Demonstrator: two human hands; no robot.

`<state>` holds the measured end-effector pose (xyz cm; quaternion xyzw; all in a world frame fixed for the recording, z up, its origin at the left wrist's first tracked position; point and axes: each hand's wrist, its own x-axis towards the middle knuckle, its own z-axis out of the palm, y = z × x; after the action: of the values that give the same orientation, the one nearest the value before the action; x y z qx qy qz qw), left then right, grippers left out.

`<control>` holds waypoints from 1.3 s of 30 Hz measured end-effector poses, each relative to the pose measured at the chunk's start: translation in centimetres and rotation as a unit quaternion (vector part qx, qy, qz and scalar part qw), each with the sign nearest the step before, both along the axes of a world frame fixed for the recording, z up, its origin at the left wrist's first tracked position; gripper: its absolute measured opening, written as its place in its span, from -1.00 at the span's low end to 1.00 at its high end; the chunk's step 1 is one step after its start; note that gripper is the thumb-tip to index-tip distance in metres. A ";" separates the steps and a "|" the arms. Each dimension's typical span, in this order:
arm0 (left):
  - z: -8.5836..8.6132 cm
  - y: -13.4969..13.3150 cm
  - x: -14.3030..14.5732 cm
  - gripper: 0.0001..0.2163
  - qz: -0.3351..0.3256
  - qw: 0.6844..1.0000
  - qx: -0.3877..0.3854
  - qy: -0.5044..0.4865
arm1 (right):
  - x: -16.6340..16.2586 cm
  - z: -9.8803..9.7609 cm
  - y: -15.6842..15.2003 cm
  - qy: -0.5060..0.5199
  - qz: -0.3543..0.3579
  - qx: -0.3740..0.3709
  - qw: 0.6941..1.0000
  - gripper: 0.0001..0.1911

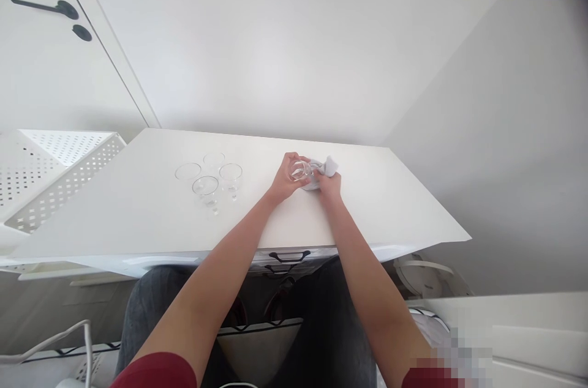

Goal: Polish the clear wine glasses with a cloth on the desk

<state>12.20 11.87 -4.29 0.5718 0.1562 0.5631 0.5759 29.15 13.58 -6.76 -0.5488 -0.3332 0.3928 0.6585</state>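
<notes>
Four glasses (205, 186) stand mouth up in a loose cluster on the left part of the cabinet top (367, 204), with no hand near them. Whether they are finished or waiting cannot be determined (clear glass shows no difference at this range).

To their right, well apart, the left hand (285, 179) grips a fifth glass (299, 171) just above the cabinet top. Its fingers are curled around the bowl, thumb on the near side; the glass appears tilted, its lower end toward the cloth.

The right hand (329, 185) holds the cloth (329, 166) against or just beside that end. Its fingers pinch the bunched fabric; the fingertips are partly hidden, so their exact placement cannot be told.

Assessment: wiping of the fifth glass appears under way; completing it and setting it down remain.
</notes>
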 end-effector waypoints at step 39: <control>-0.1 0.6 -0.3 -0.43 -0.003 0.993 -0.068 -0.092 | -0.9 0.8 0.3 0.087 0.129 -0.049 0.987 -0.53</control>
<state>11.92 12.46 -4.41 0.4778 0.1386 0.5994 0.6271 28.27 13.84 -5.99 -0.4965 -0.3229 0.5362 0.6014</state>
